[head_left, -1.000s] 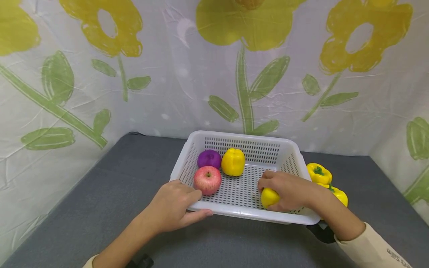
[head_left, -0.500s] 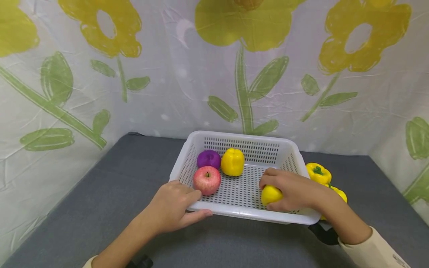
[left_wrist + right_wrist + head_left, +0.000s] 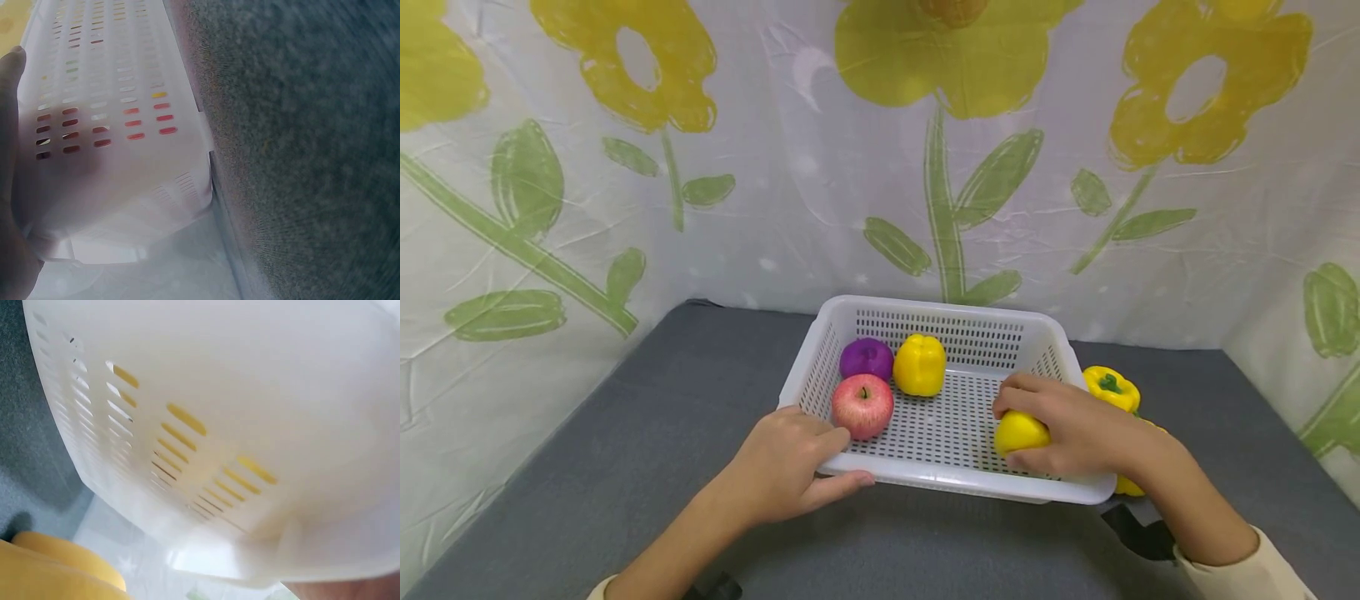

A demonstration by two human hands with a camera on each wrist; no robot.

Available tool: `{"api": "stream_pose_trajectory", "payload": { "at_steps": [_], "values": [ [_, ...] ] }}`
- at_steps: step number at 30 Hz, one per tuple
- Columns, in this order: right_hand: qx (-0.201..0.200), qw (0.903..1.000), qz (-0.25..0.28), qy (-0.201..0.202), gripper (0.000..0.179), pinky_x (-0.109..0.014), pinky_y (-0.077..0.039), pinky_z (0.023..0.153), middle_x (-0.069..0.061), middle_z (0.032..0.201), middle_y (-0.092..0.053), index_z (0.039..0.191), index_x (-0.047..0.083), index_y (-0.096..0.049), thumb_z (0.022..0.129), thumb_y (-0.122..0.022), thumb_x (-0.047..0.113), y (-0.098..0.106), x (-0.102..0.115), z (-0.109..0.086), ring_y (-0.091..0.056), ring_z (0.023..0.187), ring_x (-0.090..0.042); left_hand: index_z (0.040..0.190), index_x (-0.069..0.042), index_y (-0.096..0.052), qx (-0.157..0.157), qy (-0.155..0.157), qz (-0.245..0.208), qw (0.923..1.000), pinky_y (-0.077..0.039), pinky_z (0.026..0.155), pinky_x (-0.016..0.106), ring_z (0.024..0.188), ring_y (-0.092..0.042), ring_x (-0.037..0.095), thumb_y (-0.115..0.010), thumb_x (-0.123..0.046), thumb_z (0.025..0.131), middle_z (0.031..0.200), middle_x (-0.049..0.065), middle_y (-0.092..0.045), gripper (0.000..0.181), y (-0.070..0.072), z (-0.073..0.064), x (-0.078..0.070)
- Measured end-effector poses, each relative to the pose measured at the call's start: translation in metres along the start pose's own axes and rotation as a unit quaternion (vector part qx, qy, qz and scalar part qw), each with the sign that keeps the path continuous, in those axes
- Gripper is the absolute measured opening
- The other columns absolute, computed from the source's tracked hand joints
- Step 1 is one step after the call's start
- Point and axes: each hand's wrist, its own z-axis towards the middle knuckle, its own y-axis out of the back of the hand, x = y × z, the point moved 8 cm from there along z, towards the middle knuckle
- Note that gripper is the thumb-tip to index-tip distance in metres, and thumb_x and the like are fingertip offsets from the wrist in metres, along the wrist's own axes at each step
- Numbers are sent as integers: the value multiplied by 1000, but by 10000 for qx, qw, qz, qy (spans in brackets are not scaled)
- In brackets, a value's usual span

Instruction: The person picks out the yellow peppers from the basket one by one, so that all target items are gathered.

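Observation:
A white perforated plastic basket (image 3: 936, 477) stands on the grey cloth. My left hand (image 3: 793, 458) grips its near left corner, with the thumb along the outside of the front rim. In the left wrist view the thumb side lies along the basket's wall (image 3: 112, 181). Inside, my right hand (image 3: 1063, 425) holds a smooth, rounded yellow fruit or vegetable (image 3: 1021, 433) near the right end; the fingers hide part of it. At the basket's left end sit a red apple (image 3: 862, 407), a purple onion (image 3: 867, 358) and a yellow bell pepper (image 3: 921, 365).
Outside the basket's right wall, yellow bell peppers (image 3: 1111, 387) lie on the grey cloth (image 3: 647, 433), partly hidden by the right forearm. Yellow also shows beside the basket in the right wrist view. A flower-printed curtain (image 3: 760, 208) hangs behind and at both sides.
My right hand has shifted a little to the right inside the basket, carrying the yellow item along. The left hand and the basket have stayed put.

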Motion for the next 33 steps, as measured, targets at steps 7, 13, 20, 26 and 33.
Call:
{"api": "stream_pose_trajectory", "payload": {
  "at_steps": [7, 13, 20, 26, 33],
  "values": [
    [-233, 9996, -47, 165, 37, -37, -50, 82, 11, 118, -55, 111, 28, -62, 81, -83, 33, 5, 0, -6, -52, 97, -12, 73, -22, -48, 109, 56, 28, 9999, -34, 54, 23, 53, -34, 3, -55, -61, 95, 60, -14, -33, 45, -1, -1, 0],
    [-444, 9984, -152, 316, 36, -37, -51, 82, 12, 119, -55, 112, 29, -61, 83, -82, 35, 11, 4, -11, -53, 100, -11, 73, -22, -48, 108, 63, 5, 9999, -33, 54, 23, 53, -34, 3, -55, -61, 95, 60, -14, -33, 45, -2, -1, 0],
    [-709, 9967, -250, 310, 39, -37, -51, 83, 12, 120, -56, 111, 30, -61, 80, -84, 34, 19, 8, -17, -53, 103, -12, 73, -21, -47, 42, 24, 17, 10000, -33, 54, 23, 53, -33, 3, -53, -61, 96, 59, -13, -32, 47, -2, -1, 0],
    [-873, 9953, -220, 365, 39, -37, -52, 82, 11, 122, -57, 111, 29, -62, 79, -85, 33, 26, 11, -23, -54, 104, -12, 74, -22, -48, 121, 44, 63, 9999, -35, 55, 24, 53, -35, 3, -57, -60, 94, 60, -14, -34, 45, -3, -1, 0],
    [-1007, 9939, -147, 436, 41, -33, -51, 78, 10, 125, -55, 112, 29, -62, 79, -86, 32, 33, 12, -30, -54, 105, -13, 74, -22, -49, 163, 63, 35, 9998, -35, 54, 23, 53, -35, 3, -57, -60, 94, 60, -14, -34, 44, -3, 0, 0]
  ]
}}
